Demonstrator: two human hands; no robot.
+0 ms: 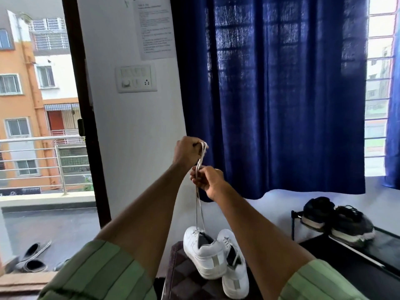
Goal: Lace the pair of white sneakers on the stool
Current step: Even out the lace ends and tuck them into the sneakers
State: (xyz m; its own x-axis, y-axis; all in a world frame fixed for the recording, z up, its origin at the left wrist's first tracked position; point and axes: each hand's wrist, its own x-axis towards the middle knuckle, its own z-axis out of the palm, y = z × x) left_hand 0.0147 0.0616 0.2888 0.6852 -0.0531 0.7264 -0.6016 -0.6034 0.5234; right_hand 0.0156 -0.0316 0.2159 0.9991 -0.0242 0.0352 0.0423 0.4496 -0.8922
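Blue-curtained room (281, 94): my left hand (187, 151) and right hand (206, 179) pinch the white lace (198, 204) taut above the left white leather sneaker (203, 254); I'd say barely started, right sneaker (234, 276) looks partly laced.

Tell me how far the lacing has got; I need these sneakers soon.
Done: the right sneaker already shows lace through its eyelets, though I cannot tell if it is tied. In hand: the left hand and right hand both grip the lace, drawn up taut from the left sneaker on the stool. Left: threading its remaining eyelets and tying off.
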